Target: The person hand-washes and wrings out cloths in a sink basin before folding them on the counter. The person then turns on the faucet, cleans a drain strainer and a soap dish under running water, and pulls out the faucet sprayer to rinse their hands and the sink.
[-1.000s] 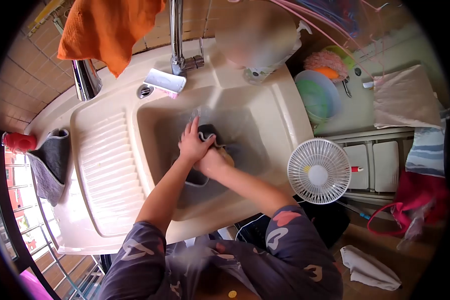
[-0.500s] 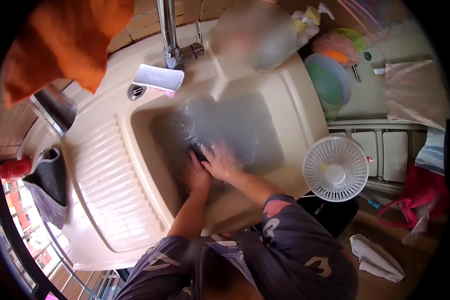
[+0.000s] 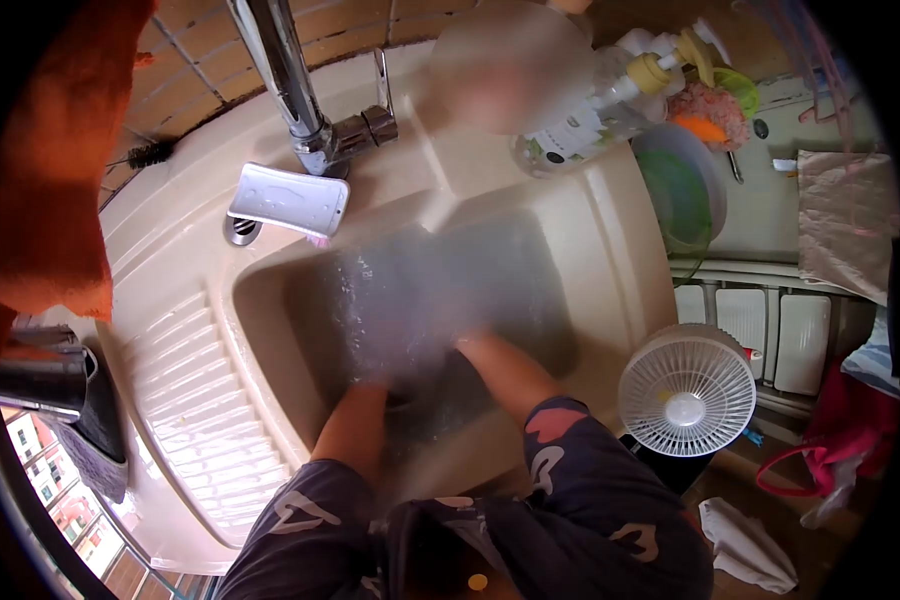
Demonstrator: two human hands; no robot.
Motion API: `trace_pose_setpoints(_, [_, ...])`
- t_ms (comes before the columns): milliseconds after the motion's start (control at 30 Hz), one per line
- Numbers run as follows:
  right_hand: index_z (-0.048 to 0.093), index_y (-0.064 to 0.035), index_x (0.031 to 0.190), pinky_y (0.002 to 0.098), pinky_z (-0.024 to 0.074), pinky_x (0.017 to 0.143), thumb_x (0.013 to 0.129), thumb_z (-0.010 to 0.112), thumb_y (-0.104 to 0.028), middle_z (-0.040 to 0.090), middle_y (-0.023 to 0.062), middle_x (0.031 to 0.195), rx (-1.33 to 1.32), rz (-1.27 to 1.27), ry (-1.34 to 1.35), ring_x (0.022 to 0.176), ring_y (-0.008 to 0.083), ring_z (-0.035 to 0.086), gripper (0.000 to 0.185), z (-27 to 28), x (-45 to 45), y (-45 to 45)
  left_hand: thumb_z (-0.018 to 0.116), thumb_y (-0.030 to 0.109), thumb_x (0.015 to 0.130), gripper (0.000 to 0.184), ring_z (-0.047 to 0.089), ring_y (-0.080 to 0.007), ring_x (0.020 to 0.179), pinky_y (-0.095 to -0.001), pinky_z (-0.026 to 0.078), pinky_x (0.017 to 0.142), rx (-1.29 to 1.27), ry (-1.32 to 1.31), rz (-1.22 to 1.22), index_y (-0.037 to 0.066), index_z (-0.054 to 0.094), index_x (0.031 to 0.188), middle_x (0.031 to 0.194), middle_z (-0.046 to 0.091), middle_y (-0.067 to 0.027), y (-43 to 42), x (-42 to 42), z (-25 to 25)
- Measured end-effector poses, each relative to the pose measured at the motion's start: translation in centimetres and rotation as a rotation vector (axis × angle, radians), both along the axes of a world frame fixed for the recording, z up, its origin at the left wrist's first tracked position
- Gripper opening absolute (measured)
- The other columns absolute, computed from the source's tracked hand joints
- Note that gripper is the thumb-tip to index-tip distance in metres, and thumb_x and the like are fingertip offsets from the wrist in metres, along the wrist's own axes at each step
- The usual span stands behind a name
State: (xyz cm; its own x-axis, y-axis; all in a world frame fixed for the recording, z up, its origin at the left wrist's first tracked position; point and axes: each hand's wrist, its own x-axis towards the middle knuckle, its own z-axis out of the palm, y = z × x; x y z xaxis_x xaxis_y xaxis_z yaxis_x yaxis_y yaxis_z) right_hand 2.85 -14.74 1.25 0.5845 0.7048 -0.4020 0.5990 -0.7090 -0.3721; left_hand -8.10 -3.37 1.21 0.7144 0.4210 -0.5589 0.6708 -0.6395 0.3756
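Note:
Both of my hands are under cloudy grey water in the beige sink basin (image 3: 595, 372). My left hand (image 3: 372, 390) goes in near the basin's front left, and only the wrist shows at the surface. Further right, my right hand (image 3: 467, 342) is sunk past the wrist. The murky water (image 3: 490, 270) hides the fingers of both, and I cannot make out what they touch. Small bubbles float to the left of the hands. A dark patch lies in the water beside my left wrist, too dim to name.
A chrome faucet (image 3: 315, 140) rises behind the basin, with a white soap dish (image 3: 288, 198) below it. At left is a ribbed drainboard (image 3: 195, 410). A clear pump bottle (image 3: 585, 125) stands at the back right. A white fan (image 3: 687, 390) is beside the sink; orange cloth (image 3: 50, 160) hangs upper left.
My hands were partly visible close together at the surface; now they have sunk out of sight and the wrists are further apart. The camera view has shifted.

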Motion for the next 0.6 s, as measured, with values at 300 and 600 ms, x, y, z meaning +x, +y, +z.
trace_pose_setpoints(300, [0.052, -0.0074, 0.136, 0.0404, 0.0395, 0.101, 0.095, 0.046, -0.053, 0.056, 0.0167, 0.131, 0.111, -0.551, 0.385, 0.122, 0.0315, 0.052, 0.061, 0.4, 4.4, 0.5, 0.052, 0.044, 0.091, 0.050, 0.060, -0.0408, 0.109, -0.0468, 0.046, 0.094, -0.097, -0.160, 0.000, 0.002, 0.065, 0.116, 0.119, 0.062, -0.0258, 5.1, 5.3, -1.0])
trace_pose_setpoints(600, [0.051, -0.0117, 0.138, 0.0463, 0.0348, 0.107, 0.095, 0.043, -0.058, 0.050, 0.0162, 0.141, 0.533, -0.818, 0.733, 0.133, 0.0334, 0.042, 0.063, 5.4, 0.0, -0.6, 0.048, 0.054, 0.094, 0.073, 0.060, -0.0231, 0.101, -0.0334, 0.043, 0.093, -0.808, -0.255, 0.680, -0.015, 0.059, 0.116, 0.107, 0.066, -0.0194, -0.9, -7.9, 12.0])
